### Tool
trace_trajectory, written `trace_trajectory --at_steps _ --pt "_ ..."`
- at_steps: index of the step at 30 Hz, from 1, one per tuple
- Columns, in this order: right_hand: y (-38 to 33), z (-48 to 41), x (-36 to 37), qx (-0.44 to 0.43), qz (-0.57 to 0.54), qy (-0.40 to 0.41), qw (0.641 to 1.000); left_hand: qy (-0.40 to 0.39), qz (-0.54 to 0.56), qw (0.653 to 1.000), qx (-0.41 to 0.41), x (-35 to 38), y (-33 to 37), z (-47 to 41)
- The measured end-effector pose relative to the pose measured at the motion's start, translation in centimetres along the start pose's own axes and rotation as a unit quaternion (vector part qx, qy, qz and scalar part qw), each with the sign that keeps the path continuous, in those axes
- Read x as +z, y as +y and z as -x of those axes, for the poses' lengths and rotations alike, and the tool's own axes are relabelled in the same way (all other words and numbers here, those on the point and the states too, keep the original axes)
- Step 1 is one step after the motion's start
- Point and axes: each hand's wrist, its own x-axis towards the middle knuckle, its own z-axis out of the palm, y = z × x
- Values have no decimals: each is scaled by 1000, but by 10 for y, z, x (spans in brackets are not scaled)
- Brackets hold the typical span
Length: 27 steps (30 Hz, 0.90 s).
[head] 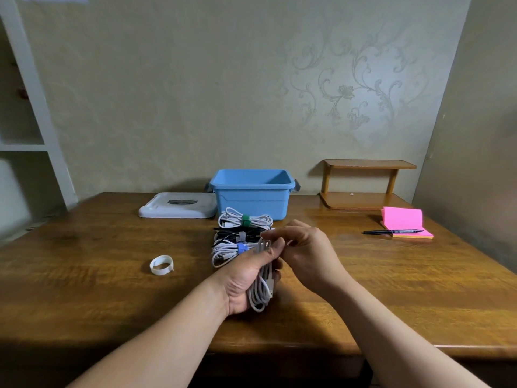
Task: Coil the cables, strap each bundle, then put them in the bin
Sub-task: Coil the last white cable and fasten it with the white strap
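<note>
1. Gripping is noted at the left hand (246, 278): a white cable coil (261, 287) is clasped in its curled fingers, above the wooden table (112, 289).
2. The coil's upper end is pinched by the right hand (305, 253).
3. Three strapped bundles are laid in a row just behind the hands: green-strapped bundle (249, 219), black bundle (229, 234), blue-strapped bundle (223, 252).
4. The blue bin (253, 200) is set behind them, uncovered; its white lid (179, 211) is laid to its left.
5. A loose strap loop (161, 265) is seen well left of the hands.
</note>
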Motion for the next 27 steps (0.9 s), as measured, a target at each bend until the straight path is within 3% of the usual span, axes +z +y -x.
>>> trace_trajectory --at_steps 5,7,10,13,15,19,25,27 --pt "-1 4 -11 98 -107 -59 988 -6 -13 1000 -18 -4 0 5" --pt "2 4 -15 148 -168 -42 974 5 -14 1000 -12 -3 1 4" --pt "3 4 -18 176 -142 -13 974 19 1 1000 11 4 2 1" --pt "-1 6 -7 206 -164 -90 961 31 -86 995 39 12 1 -6" --pt "-5 6 3 206 -219 -108 947 24 -121 991 51 21 2 -8" --pt "-4 6 11 187 -287 -57 938 34 -157 984 74 26 2 -10" --pt "-15 6 15 156 -232 -10 960 36 -130 988 71 20 2 -12" --pt "-17 5 13 142 -200 29 969 31 -173 982 73 19 2 -12"
